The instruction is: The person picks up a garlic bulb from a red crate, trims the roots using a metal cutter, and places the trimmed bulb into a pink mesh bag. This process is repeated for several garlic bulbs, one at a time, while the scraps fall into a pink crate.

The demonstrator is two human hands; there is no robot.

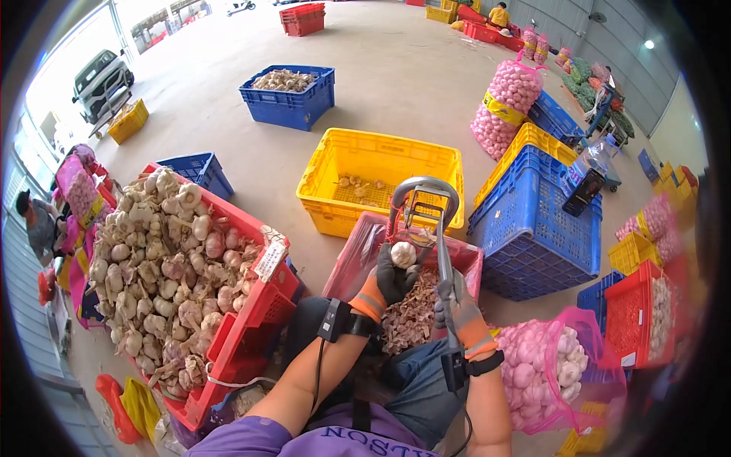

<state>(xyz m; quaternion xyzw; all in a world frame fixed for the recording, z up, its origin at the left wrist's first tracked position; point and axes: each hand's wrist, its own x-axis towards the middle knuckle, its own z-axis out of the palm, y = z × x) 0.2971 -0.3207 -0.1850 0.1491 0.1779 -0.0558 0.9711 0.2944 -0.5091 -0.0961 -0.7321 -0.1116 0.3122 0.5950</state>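
My left hand (391, 280), in a dark glove with an orange cuff, holds a trimmed white garlic bulb (403, 255) by its side. Just beyond the bulb stands the curved grey metal frame of a hand-lever cutter (432, 183). My right hand (460, 311), in a grey and orange glove, is closed around the cutter's long lever (443, 251). Beneath both hands, dry garlic skins and stem scraps (408, 314) fill a plastic-lined red crate (357, 243) between my legs. The blade is hard to make out.
At left, a tilted red crate (251, 320) is heaped with untrimmed garlic (165, 274). A yellow crate (380, 143) with a few bulbs lies ahead. Stacked blue crates (537, 228) hold a bottle (594, 160) and phone (583, 193). A pink mesh sack of garlic (531, 365) lies at right.
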